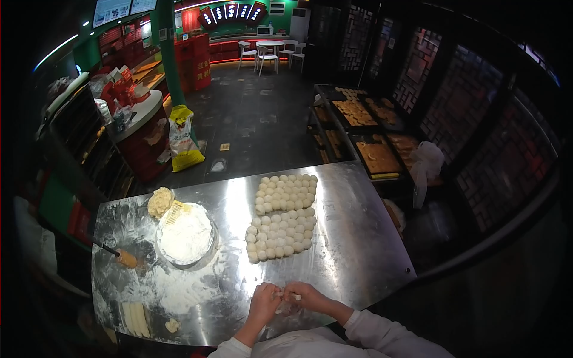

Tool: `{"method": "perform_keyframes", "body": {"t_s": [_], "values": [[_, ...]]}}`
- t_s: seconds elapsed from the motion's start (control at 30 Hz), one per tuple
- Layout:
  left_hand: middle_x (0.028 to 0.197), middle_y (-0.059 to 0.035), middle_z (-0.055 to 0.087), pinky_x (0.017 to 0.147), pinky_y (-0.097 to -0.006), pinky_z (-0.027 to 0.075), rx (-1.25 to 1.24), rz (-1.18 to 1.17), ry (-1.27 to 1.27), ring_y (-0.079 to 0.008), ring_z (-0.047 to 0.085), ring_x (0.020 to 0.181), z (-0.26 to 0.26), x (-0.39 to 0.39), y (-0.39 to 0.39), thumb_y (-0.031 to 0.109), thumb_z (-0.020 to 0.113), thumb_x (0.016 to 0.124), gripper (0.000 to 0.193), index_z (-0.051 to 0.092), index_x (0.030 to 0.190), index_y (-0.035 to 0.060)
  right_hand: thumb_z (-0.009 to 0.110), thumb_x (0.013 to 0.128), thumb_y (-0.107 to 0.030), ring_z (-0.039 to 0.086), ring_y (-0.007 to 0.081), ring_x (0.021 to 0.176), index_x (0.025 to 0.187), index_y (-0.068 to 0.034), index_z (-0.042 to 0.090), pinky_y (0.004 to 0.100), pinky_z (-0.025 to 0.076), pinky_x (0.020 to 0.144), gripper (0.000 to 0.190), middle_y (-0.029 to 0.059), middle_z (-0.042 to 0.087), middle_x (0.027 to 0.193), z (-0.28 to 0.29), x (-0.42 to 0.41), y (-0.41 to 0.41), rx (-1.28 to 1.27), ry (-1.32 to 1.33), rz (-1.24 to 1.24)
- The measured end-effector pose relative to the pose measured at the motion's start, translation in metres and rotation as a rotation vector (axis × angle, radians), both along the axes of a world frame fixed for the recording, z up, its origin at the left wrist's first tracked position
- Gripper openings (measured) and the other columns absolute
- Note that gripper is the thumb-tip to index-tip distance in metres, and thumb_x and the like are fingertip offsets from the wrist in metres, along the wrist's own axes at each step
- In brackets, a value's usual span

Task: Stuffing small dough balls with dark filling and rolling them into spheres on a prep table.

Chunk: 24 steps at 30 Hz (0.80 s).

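Observation:
At the near edge of the steel table (pixel 349 232), my left hand (pixel 263 300) and my right hand (pixel 309 297) are close together. Their fingers pinch a small whitish piece of dough (pixel 293 296) between them, and most of it is hidden by the fingers. Beyond my hands sit two blocks of round dough balls, a nearer block (pixel 281 235) and a farther one (pixel 286 192), in close rows. To the left stands a round bowl of white flour (pixel 186 235). Several dough strips (pixel 135 318) lie at the near left, beside a small dough lump (pixel 172 325).
A large dough mass (pixel 160 202) and a yellowish brush-like tool (pixel 177 212) are at the bowl's far side. A wooden-headed roller (pixel 126 258) lies at the table's left. Beyond the right corner, a rack (pixel 333 121) carries trays of flat baked goods (pixel 353 112). A sack (pixel 183 138) stands on the floor.

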State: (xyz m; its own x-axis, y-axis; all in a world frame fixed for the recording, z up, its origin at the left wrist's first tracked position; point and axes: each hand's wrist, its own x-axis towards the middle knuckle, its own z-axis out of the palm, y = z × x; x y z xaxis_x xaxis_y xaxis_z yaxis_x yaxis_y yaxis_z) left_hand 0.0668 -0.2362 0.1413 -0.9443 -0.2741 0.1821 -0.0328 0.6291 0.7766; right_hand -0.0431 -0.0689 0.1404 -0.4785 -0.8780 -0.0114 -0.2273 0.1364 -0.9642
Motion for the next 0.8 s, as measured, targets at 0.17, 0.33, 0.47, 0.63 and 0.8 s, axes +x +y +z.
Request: {"method": "perform_keyframes", "body": {"t_s": [0.17, 0.33, 0.47, 0.63, 0.8], "values": [[0.091, -0.0156, 0.063, 0.077, -0.0398, 0.053, 0.302, 0.014, -0.181, -0.0318, 0.064, 0.080, -0.024, 0.005, 0.005, 0.010, 0.068, 0.085, 0.021, 0.061, 0.101, -0.0007, 0.066, 0.082, -0.004, 0.065, 0.0372, 0.092, 0.105, -0.007, 0.055, 0.0445, 0.053, 0.072, 0.026, 0.0134, 0.059, 0.104, 0.006, 0.013, -0.008, 0.128, 0.386, -0.067], [0.088, -0.0107, 0.064, 0.072, -0.0339, 0.055, 0.639, 0.069, -0.179, -0.0189, 0.065, 0.078, -0.021, 0.010, 0.013, 0.005, 0.059, 0.093, 0.017, 0.058, 0.108, -0.0007, 0.072, 0.078, -0.005, 0.065, 0.0359, 0.094, 0.113, -0.009, 0.055, 0.0437, 0.055, 0.071, 0.039, 0.0131, 0.059, 0.108, -0.015, 0.017, -0.022, 0.219, 0.637, -0.246], [0.097, -0.0063, 0.067, 0.073, -0.0292, 0.055, 0.908, -0.007, -0.366, -0.0120, 0.063, 0.082, -0.038, 0.004, -0.004, 0.001, 0.051, 0.097, 0.030, 0.057, 0.126, 0.0000, 0.071, 0.081, -0.009, 0.065, 0.0359, 0.091, 0.111, -0.009, 0.054, 0.0452, 0.054, 0.070, 0.034, 0.0122, 0.057, 0.109, -0.014, 0.018, -0.030, 0.207, 0.712, -0.328], [0.099, -0.0066, 0.068, 0.081, -0.0284, 0.052, 0.897, -0.093, -0.409, -0.0127, 0.066, 0.089, -0.020, -0.004, -0.015, 0.006, 0.060, 0.093, 0.022, 0.063, 0.112, -0.0035, 0.072, 0.082, -0.006, 0.064, 0.0355, 0.085, 0.102, -0.009, 0.057, 0.0446, 0.053, 0.070, 0.026, 0.0110, 0.057, 0.102, 0.025, 0.005, -0.021, 0.162, 0.504, -0.145], [0.092, -0.0063, 0.068, 0.073, -0.0284, 0.055, 0.748, 0.106, -0.399, -0.0121, 0.066, 0.078, -0.031, 0.000, -0.022, 0.008, 0.063, 0.095, 0.015, 0.064, 0.103, -0.0037, 0.073, 0.081, -0.004, 0.065, 0.0329, 0.087, 0.098, -0.006, 0.058, 0.0431, 0.053, 0.072, 0.023, 0.0109, 0.059, 0.096, -0.002, 0.000, 0.006, 0.119, 0.401, -0.091]]}}
